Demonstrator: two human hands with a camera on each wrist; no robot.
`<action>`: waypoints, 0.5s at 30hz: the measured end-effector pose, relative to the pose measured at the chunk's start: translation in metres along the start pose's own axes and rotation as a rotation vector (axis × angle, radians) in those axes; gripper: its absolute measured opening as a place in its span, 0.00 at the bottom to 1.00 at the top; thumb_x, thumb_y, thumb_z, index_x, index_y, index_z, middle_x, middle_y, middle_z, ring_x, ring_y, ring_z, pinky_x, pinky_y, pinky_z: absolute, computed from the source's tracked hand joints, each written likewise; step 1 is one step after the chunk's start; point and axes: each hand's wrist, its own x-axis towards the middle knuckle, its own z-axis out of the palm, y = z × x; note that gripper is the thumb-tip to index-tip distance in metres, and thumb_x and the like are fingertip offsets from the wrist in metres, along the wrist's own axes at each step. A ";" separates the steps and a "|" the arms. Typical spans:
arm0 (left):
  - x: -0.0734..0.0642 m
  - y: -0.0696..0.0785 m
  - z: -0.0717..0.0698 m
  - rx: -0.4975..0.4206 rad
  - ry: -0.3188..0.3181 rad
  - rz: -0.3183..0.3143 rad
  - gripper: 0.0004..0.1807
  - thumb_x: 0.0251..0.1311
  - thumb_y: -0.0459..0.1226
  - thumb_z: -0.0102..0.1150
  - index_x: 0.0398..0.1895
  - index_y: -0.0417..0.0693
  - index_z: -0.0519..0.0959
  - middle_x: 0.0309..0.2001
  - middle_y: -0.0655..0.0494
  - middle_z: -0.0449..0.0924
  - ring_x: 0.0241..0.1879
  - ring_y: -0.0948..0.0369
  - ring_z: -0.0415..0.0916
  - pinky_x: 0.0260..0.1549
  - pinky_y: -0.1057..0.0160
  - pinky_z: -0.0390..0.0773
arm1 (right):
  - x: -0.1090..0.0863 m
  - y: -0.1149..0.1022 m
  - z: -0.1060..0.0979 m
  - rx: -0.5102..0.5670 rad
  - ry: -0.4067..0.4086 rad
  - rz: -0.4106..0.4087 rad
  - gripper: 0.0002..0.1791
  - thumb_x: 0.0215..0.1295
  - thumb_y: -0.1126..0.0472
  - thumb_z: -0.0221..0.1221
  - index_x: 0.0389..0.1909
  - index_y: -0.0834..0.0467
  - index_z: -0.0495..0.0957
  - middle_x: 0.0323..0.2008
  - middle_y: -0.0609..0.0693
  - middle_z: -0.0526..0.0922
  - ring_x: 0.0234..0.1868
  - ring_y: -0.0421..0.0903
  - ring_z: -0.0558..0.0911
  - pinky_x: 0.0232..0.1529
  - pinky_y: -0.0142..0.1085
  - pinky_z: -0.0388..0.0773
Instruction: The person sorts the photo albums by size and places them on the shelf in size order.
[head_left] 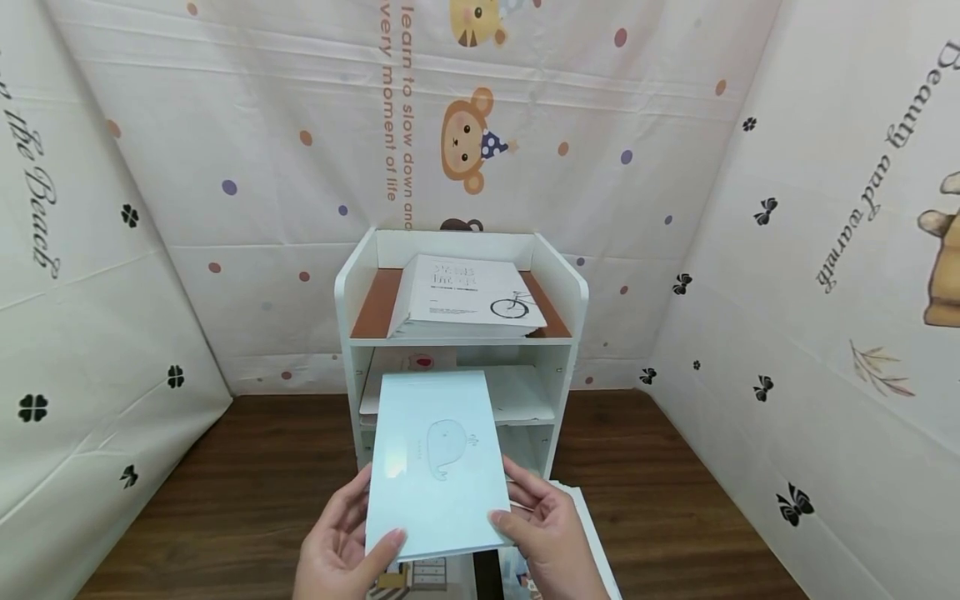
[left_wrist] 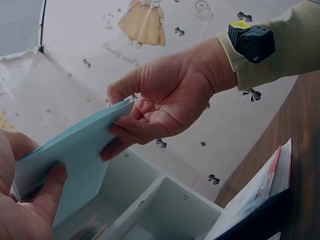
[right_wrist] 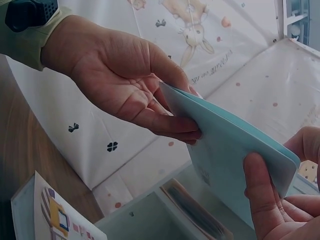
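Note:
A pale blue notebook (head_left: 408, 508) with a small whale drawn on its cover is held between both hands in the head view. My left hand (head_left: 333, 542) grips its near left corner, thumb on the cover and fingers along the side and beneath. My right hand (head_left: 551, 529) grips the near right corner the same way. In the left wrist view the notebook (left_wrist: 82, 145) is seen edge-on, its pages slightly parted. Behind it stands a white shelf unit (head_left: 581, 287), whose middle and lower compartments the notebook partly covers.
On the shelf's top lies a paper stack (head_left: 465, 300) with a bicycle picture. Flat white items (head_left: 521, 392) fill part of the middle compartment. Picture-covered books (head_left: 431, 579) lie close below the hands on the dark wooden table (head_left: 660, 500). Printed cloth walls (head_left: 285, 192) surround it.

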 end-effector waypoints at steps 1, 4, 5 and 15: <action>0.001 0.000 0.000 0.001 -0.007 0.004 0.39 0.55 0.22 0.69 0.72 0.39 0.67 0.55 0.47 0.80 0.48 0.57 0.85 0.42 0.59 0.88 | 0.000 0.000 -0.001 0.000 -0.003 -0.007 0.41 0.64 0.75 0.61 0.75 0.76 0.52 0.57 0.57 0.84 0.53 0.46 0.87 0.50 0.37 0.86; 0.004 0.000 0.003 0.011 -0.028 -0.004 0.39 0.56 0.23 0.69 0.72 0.40 0.66 0.59 0.39 0.78 0.48 0.57 0.85 0.42 0.59 0.88 | 0.001 -0.001 -0.004 0.001 0.014 -0.010 0.41 0.64 0.75 0.61 0.75 0.76 0.53 0.56 0.56 0.85 0.53 0.45 0.87 0.51 0.36 0.86; 0.005 0.001 0.003 0.018 -0.036 -0.011 0.39 0.56 0.24 0.69 0.73 0.41 0.66 0.60 0.38 0.76 0.49 0.58 0.84 0.43 0.59 0.88 | 0.002 -0.001 -0.004 -0.005 0.022 -0.012 0.41 0.64 0.75 0.61 0.75 0.76 0.53 0.56 0.56 0.85 0.53 0.45 0.87 0.50 0.36 0.86; 0.015 0.008 0.011 -0.010 -0.101 -0.076 0.41 0.58 0.27 0.71 0.74 0.46 0.64 0.64 0.37 0.73 0.51 0.55 0.83 0.48 0.60 0.87 | 0.004 -0.006 -0.009 -0.005 0.121 0.035 0.40 0.63 0.75 0.62 0.76 0.70 0.58 0.63 0.66 0.79 0.53 0.48 0.87 0.51 0.42 0.86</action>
